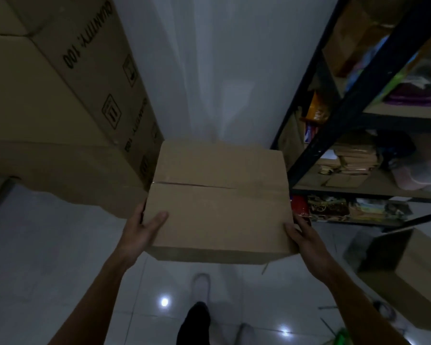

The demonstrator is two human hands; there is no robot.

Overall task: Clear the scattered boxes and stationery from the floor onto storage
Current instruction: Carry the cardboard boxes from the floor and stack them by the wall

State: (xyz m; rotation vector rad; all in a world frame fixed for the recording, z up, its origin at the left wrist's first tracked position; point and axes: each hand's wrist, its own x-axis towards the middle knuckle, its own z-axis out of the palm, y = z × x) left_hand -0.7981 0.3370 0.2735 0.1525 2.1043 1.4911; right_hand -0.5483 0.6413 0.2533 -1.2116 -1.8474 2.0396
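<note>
I hold a closed brown cardboard box point(219, 200) in the air in front of me, above the white tiled floor. My left hand point(141, 230) grips its near left corner, thumb on top and fingers hidden underneath. At the near right corner my right hand point(301, 235) grips the box the same way. A seam runs across the box's top. Another brown box point(408, 272) lies on the floor at the right, and small stationery bits point(339, 332) lie near it.
Large stacked cartons point(60, 108) printed "QUANTITY: 100" fill the left. A dark metal shelf rack point(353, 100) packed with paper and bags stands on the right. A white wall point(222, 70) is straight ahead. My feet show below on the glossy floor point(47, 257).
</note>
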